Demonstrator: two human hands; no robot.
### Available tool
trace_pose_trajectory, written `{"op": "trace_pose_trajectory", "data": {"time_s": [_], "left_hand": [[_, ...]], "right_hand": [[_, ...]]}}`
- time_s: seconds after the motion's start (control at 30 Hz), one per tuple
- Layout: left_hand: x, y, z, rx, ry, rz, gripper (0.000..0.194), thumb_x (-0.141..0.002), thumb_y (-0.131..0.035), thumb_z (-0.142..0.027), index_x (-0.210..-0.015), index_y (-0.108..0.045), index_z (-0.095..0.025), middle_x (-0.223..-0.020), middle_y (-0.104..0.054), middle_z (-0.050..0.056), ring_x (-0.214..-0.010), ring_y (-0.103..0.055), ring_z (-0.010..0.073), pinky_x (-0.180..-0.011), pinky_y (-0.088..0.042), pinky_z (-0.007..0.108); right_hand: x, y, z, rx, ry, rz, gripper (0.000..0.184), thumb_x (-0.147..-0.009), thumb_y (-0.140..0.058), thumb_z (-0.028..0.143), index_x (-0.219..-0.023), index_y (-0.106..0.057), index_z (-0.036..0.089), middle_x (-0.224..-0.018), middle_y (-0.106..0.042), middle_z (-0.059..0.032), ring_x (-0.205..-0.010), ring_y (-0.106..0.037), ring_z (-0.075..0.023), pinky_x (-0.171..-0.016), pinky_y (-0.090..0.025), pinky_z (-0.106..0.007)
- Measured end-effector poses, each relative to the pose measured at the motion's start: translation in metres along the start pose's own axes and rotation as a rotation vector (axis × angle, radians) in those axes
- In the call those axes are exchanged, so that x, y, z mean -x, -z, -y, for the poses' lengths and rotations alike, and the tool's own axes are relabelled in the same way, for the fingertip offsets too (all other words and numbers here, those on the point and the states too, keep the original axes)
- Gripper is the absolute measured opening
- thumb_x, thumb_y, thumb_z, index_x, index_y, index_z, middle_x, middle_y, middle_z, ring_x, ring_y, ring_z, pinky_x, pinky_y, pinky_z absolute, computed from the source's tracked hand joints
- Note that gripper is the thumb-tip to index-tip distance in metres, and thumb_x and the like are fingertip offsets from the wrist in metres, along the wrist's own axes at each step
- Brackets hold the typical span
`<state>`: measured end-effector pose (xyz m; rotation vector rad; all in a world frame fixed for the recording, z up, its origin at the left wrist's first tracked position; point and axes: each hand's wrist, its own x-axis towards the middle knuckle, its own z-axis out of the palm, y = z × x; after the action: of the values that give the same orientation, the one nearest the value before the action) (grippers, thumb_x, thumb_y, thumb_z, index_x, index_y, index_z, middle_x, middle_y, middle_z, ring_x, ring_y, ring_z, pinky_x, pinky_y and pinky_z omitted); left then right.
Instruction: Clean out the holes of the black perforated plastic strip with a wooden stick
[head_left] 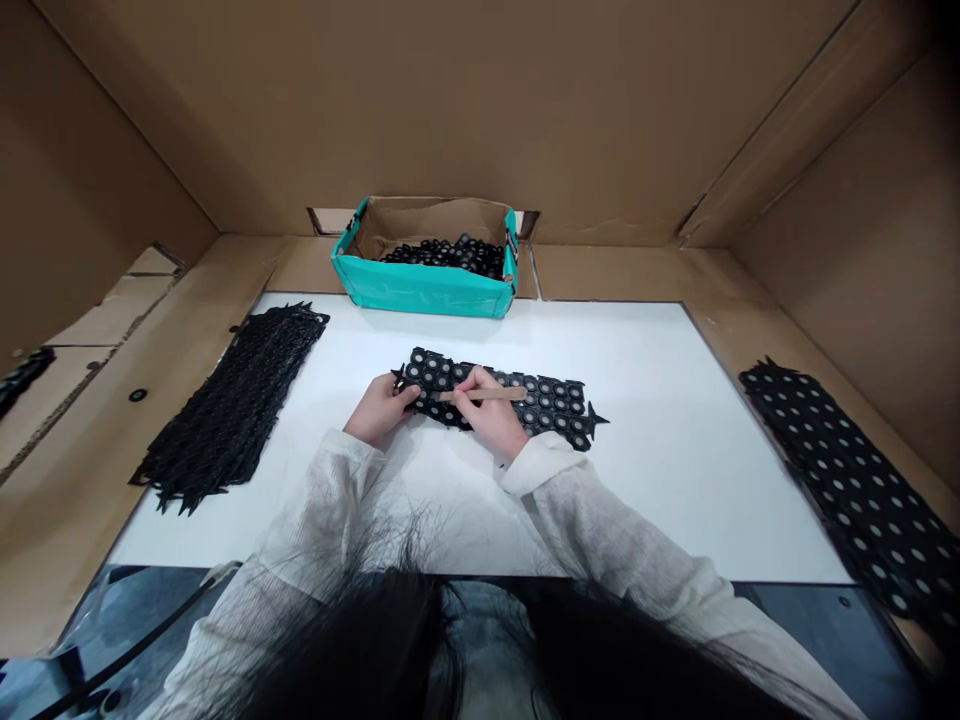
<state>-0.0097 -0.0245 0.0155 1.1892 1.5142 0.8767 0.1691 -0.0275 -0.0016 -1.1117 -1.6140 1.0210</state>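
A black panel [553, 405] with rows of round grey-centred discs lies across the white board in front of me. My left hand [379, 408] grips its left end, the thumb pressed on top and the other fingers partly hidden. Over the middle of the panel, my right hand [493, 418] is closed around a thin tan stick [504, 394] that looks wooden. The stick's left tip points at the discs near my left thumb; whether it touches them I cannot tell. Pointed black tabs stick out at both ends of the panel.
Beyond the panel stands a teal-sided cardboard box [427, 290] of small black rings [450, 256]. A stack of black lattice panels [232, 400] lies at left, and disc-filled panels [847, 470] lie at right. Cardboard walls [600, 120] enclose the white board [652, 480]. A loose black ring [137, 395] lies far left.
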Motion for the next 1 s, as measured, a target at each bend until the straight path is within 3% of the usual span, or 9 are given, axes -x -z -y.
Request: {"op": "trace_pose_trajectory", "data": {"time_s": [0.17, 0.33, 0.47, 0.57, 0.67, 0.73, 0.83, 0.93, 1.0], "left_hand": [[0.005, -0.005, 0.002, -0.021, -0.093, -0.027, 0.020, -0.072, -0.059, -0.031, -0.069, -0.046, -0.016, -0.056, -0.044, -0.005, -0.050, -0.043, 0.0083, -0.048, -0.037, 0.020], [0.013, -0.007, -0.003, -0.287, -0.238, -0.085, 0.012, -0.076, -0.053, -0.029, -0.075, -0.052, -0.017, -0.055, -0.051, -0.002, -0.054, -0.049, 0.0133, -0.052, -0.035, 0.023], [0.011, -0.003, -0.003, -0.429, -0.222, -0.134, 0.015, -0.079, -0.050, -0.032, -0.071, -0.049, -0.019, -0.052, -0.052, -0.001, -0.055, -0.051, 0.0160, -0.055, -0.035, 0.025], [0.006, 0.001, 0.002, -0.392, -0.162, -0.124, 0.020, -0.078, -0.052, -0.034, -0.067, -0.045, -0.020, -0.048, -0.050, -0.002, -0.050, -0.050, 0.0158, -0.053, -0.035, 0.026], [0.002, 0.003, 0.009, -0.341, -0.130, -0.078, 0.022, -0.077, -0.054, -0.035, -0.066, -0.042, -0.020, -0.043, -0.048, -0.004, -0.042, -0.047, 0.0136, -0.049, -0.035, 0.025], [0.000, 0.004, 0.012, -0.311, -0.129, -0.060, 0.023, -0.077, -0.053, -0.036, -0.066, -0.041, -0.020, -0.041, -0.047, -0.005, -0.039, -0.046, 0.0123, -0.047, -0.035, 0.024], [-0.002, 0.004, 0.014, -0.274, -0.127, -0.056, 0.023, -0.077, -0.053, -0.036, -0.066, -0.040, -0.020, -0.040, -0.046, -0.006, -0.037, -0.045, 0.0110, -0.044, -0.034, 0.023], [-0.002, 0.004, 0.014, -0.253, -0.125, -0.053, 0.024, -0.077, -0.054, -0.035, -0.065, -0.040, -0.020, -0.039, -0.046, -0.006, -0.035, -0.043, 0.0101, -0.042, -0.033, 0.022], [-0.002, 0.003, 0.013, -0.246, -0.129, -0.060, 0.023, -0.077, -0.055, -0.034, -0.065, -0.040, -0.020, -0.039, -0.045, -0.006, -0.035, -0.043, 0.0096, -0.042, -0.032, 0.022]], "right_hand": [[0.004, -0.003, 0.009, 0.052, 0.028, 0.064, 0.013, -0.082, -0.047, 0.025, -0.071, -0.041, 0.022, -0.072, -0.053, 0.0023, -0.066, -0.049, -0.0131, -0.063, -0.036, -0.025], [0.007, -0.020, 0.006, 0.157, 0.136, 0.021, 0.013, -0.083, -0.043, 0.021, -0.071, -0.039, 0.022, -0.072, -0.051, 0.0008, -0.069, -0.048, -0.0144, -0.069, -0.037, -0.028], [0.000, -0.021, 0.001, -0.090, -0.050, -0.091, 0.012, -0.082, -0.048, 0.029, -0.074, -0.042, 0.022, -0.070, -0.053, 0.0019, -0.068, -0.053, -0.0138, -0.069, -0.042, -0.028], [-0.003, 0.000, 0.001, -0.202, -0.111, -0.257, 0.016, -0.084, -0.047, 0.034, -0.076, -0.042, 0.022, -0.068, -0.055, 0.0023, -0.066, -0.056, -0.0140, -0.066, -0.045, -0.028], [0.004, 0.035, 0.002, 0.263, 0.109, -0.376, 0.015, -0.089, -0.045, 0.034, -0.083, -0.049, 0.021, -0.076, -0.060, -0.0014, -0.071, -0.055, -0.0151, -0.072, -0.042, -0.030], [0.011, 0.056, 0.000, 0.729, 0.262, -0.274, 0.017, -0.092, -0.042, 0.028, -0.086, -0.056, 0.019, -0.079, -0.062, -0.0054, -0.078, -0.053, -0.0188, -0.077, -0.039, -0.034], [0.022, 0.074, -0.005, 1.165, 0.287, -0.081, 0.023, -0.089, -0.039, 0.013, -0.095, -0.061, 0.014, -0.087, -0.063, -0.0100, -0.085, -0.052, -0.0227, -0.078, -0.038, -0.036], [0.034, 0.079, 0.001, 1.247, 0.306, 0.030, 0.031, -0.086, -0.040, 0.006, -0.109, -0.060, 0.012, -0.093, -0.064, -0.0109, -0.087, -0.053, -0.0232, -0.076, -0.040, -0.037], [0.048, 0.082, 0.019, 1.109, 0.374, -0.058, 0.032, -0.087, -0.043, 0.011, -0.116, -0.057, 0.015, -0.090, -0.064, -0.0090, -0.083, -0.053, -0.0218, -0.073, -0.042, -0.036]]}}
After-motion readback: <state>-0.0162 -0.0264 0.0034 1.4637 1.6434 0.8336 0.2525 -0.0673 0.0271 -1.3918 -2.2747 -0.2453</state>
